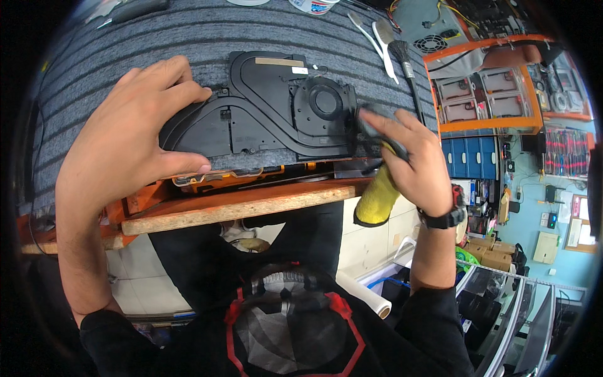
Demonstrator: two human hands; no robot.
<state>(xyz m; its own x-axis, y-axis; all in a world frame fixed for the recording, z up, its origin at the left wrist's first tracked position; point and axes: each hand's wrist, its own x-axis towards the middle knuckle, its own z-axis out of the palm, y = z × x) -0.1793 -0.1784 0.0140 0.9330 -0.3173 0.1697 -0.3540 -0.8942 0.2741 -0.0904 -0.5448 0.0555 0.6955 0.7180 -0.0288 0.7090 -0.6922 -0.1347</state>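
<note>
A flat black laptop cooling module (pixel 267 129) with a round fan (pixel 326 100) lies on a grey, dark-striped mat (pixel 201 39) at the bench's near edge. My left hand (pixel 135 125) grips its left end, the thumb on the near side and the fingers on the far side. In my right hand (pixel 411 157) is a yellow-and-dark cloth (pixel 377 198), whose yellow part hangs over the bench edge. The cloth's dark part is bunched under my fingers against the module's right end, beside the fan. Motion blurs these fingertips slightly.
Beyond my right hand lie a dark-bristled brush (pixel 405 63) and white-handled brushes (pixel 384 47). A white tub (pixel 314 5) stands at the far edge. Below the mat, an orange shelf (pixel 245 207) holds a yellow-and-black case (pixel 232 182). Blue drawers (pixel 470 158) stand to the right.
</note>
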